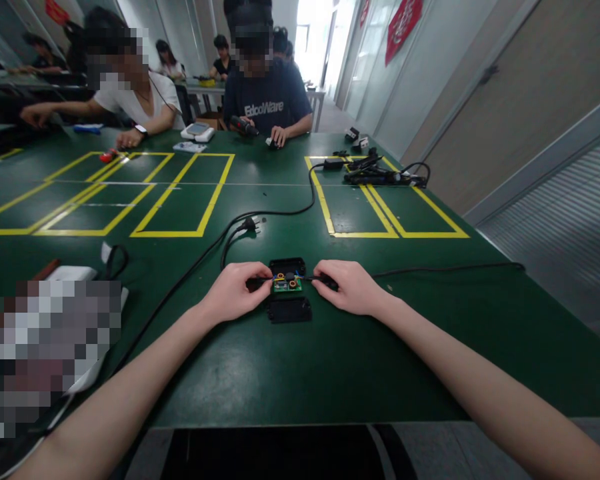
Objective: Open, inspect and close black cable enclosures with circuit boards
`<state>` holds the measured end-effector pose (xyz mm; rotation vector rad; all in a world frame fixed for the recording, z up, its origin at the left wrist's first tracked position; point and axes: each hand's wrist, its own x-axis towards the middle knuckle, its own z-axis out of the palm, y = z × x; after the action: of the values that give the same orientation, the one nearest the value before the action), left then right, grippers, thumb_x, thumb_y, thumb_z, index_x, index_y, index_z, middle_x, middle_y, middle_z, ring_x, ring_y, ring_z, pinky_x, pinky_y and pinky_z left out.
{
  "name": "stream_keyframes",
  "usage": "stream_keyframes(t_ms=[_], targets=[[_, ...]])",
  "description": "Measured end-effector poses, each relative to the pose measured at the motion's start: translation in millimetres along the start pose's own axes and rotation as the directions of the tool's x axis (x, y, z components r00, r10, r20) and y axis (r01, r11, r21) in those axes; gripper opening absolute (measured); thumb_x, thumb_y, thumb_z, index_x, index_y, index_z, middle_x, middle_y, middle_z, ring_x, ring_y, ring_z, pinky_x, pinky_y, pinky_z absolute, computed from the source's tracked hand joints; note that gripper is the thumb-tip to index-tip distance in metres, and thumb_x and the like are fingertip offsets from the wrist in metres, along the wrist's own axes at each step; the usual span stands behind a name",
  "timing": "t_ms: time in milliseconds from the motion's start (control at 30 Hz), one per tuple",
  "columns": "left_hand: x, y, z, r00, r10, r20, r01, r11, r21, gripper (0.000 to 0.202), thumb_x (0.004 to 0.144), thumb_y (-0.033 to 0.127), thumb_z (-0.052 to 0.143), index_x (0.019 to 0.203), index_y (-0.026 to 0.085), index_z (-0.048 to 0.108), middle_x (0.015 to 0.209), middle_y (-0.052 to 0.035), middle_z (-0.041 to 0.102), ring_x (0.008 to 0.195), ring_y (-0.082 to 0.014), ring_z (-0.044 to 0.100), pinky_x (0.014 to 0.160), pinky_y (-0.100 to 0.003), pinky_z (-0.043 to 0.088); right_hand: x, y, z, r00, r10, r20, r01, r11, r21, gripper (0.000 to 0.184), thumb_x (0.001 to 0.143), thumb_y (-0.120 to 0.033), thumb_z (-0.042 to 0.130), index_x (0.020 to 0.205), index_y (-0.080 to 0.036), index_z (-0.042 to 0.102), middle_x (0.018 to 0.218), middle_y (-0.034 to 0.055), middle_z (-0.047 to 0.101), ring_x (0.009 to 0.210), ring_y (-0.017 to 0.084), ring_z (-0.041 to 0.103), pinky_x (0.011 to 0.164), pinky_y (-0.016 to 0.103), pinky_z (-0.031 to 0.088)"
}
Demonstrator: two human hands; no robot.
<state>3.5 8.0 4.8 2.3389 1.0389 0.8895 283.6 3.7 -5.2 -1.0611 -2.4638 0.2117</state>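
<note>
While my left grip [237, 288] pinches a black cable [258, 284] and my right grip [347, 287] a second cable [329, 281], the circuit board [288, 285] sits between them; past a black cover [290, 311], open surface [280, 380] reaches the near edge [300, 423].

The left hand [241, 291] and right hand [349, 287] are bare. The left forearm [150, 363] and right forearm [463, 363] are bare too, slim and smooth in outline, narrow behind the hand and broader toward the near edge of the table [300, 387].
</note>
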Motion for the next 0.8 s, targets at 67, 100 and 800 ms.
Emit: stream_keyframes(t_ms=[67,100,800], targets=[[0,2,-1.5,1.0,-0.003,0.0,0.003,0.999,-0.034,0.013,0.086,0.021,0.057,0.086,0.016,0.069,0.077,-0.0022,0.074,0.067,-0.0139,0.067,0.061,-0.022,0.048,-1,-1,-1,1.0,0.027,0.014,-0.028,0.999,0.034,0.011,0.098,-0.027,0.052,0.089,-0.021,0.054,0.068,-0.001,0.06,0.057,0.014,0.052,0.059,0.025,0.034],[0,4,-2.1,1.0,-0.006,-0.003,0.006,0.999,-0.054,0.012,0.085,0.02,0.056,0.085,0.016,0.067,0.075,-0.0014,0.073,0.066,-0.0133,0.066,0.061,-0.022,0.048,-2,-2,-2,0.999,0.03,0.015,-0.031,0.998,0.048,0.012,0.098,-0.028,0.052,0.089,-0.021,0.054,0.065,-0.0024,0.058,0.053,0.012,0.05,0.057,0.025,0.032],[-6,4,-0.9,0.992,-0.051,0.115,0.058,0.997,-0.057,0.007,0.076,0.022,0.056,0.073,0.02,0.051,0.059,0.0065,0.048,0.054,-0.0093,0.045,0.053,-0.02,0.035,-4,-10,-3,0.994,-0.031,0.104,0.023,0.997,0.078,0.019,0.096,-0.025,0.052,0.106,-0.019,0.067,0.063,-0.0029,0.062,0.05,0.012,0.052,0.056,0.023,0.035]])
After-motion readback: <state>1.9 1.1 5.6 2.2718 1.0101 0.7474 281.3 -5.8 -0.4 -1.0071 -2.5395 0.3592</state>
